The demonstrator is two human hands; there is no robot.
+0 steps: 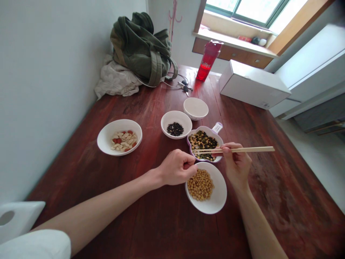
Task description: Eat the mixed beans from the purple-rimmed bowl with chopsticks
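Note:
My left hand [176, 167] is closed at the left rim of a white bowl [219, 190] of yellow soybeans [201, 185]. Its thumb lies over the inside and the curled fingers are at the outside, beside a purple-edged dish [212, 131]. That dish has a short handle and contains mixed dark and yellow beans [202, 141]. Wooden chopsticks [256, 149] are gripped in my right hand [238, 163]. Their tips reach left over the near part of the mixed beans; whether they pinch a bean is too small to tell.
Behind stand a white bowl of black beans [175, 128] and another white bowl [196, 108]. Farther left is a bowl of pale and reddish nuts [124, 140]. A green bag [140, 46], keys [185, 87], a red bottle [208, 61] and a white box [253, 84] line the back.

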